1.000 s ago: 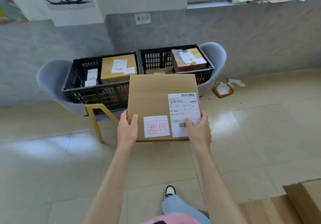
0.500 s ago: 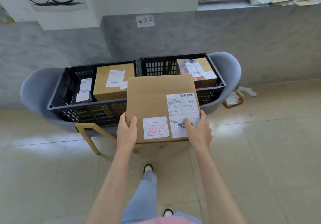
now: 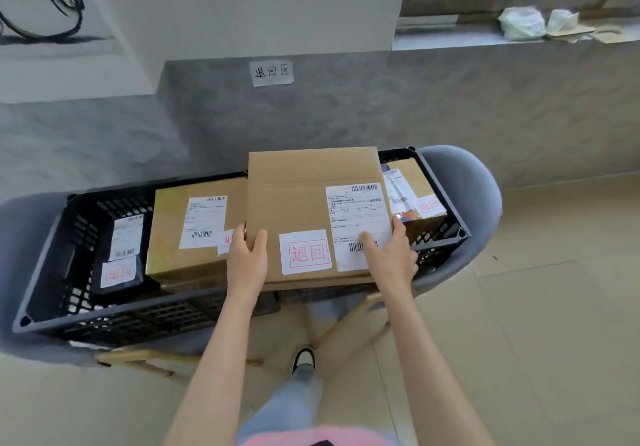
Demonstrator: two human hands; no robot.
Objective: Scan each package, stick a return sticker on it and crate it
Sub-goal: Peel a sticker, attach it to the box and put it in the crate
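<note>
**Head view: box held over the crates, sticker on**

Both hands grasp one flat cardboard box (image 3: 304,203) by its near edge. The left hand (image 3: 246,258) clasps the near left corner with the thumb laid on top; the right hand (image 3: 393,258) clasps the near right corner, its thumb lying on the white shipping label (image 3: 358,219). The other fingers are hidden under the box.

Between the two thumbs sits a white return sticker (image 3: 304,251) with red characters, just beside the label.

The box hangs level over the place where two black lattice crates meet. Out past the left hand, the left crate (image 3: 86,321) holds a brown parcel (image 3: 173,238) touching that hand's knuckles, and farther left a black parcel (image 3: 119,286), both labelled and stickered. Beyond the right hand, the right crate (image 3: 436,241) holds another stickered parcel (image 3: 420,182).

The crates rest on grey chairs (image 3: 464,182). Ahead of the hands, a paper sign (image 3: 272,72) is stuck to the grey wall.
</note>
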